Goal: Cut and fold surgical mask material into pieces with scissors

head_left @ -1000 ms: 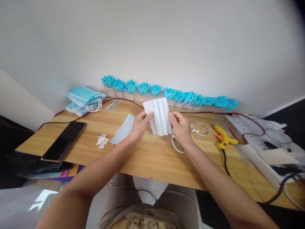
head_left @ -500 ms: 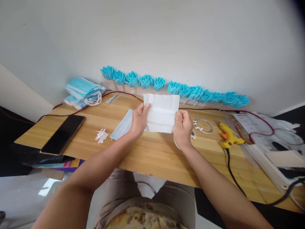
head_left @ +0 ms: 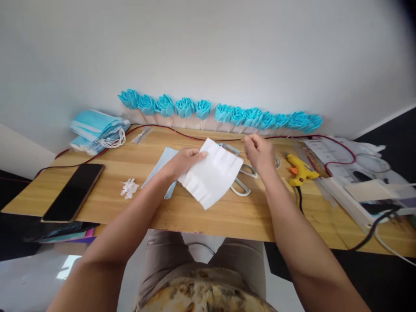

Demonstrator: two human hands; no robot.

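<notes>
My left hand [head_left: 190, 161] pinches a white fabric sheet [head_left: 212, 173] at its upper left edge, with the thumb on top. The sheet is tilted over the table, its crease lines visible. Off the sheet's right corner, my right hand [head_left: 259, 151] is closed with fingertips pressed together; whether anything is in them I cannot make out. Scissors with pale handles [head_left: 242, 189] lie partly under the sheet. A light blue face mask piece [head_left: 159, 167] lies beneath my left wrist, partly covered.
Blue flowers on sticks [head_left: 185, 107] line the wall. Stacked face masks [head_left: 94, 125], a phone [head_left: 73, 193] and white scraps [head_left: 129, 188] lie left. At right are a yellow glue gun [head_left: 301, 170], its black cord, and a white power strip [head_left: 351, 195]. A red-black cable [head_left: 175, 130] runs behind.
My right hand has let go of the sheet and moved up and away. The sheet, still in my left hand, has turned and lowered, uncovering the scissors. The camera view has shifted right.
</notes>
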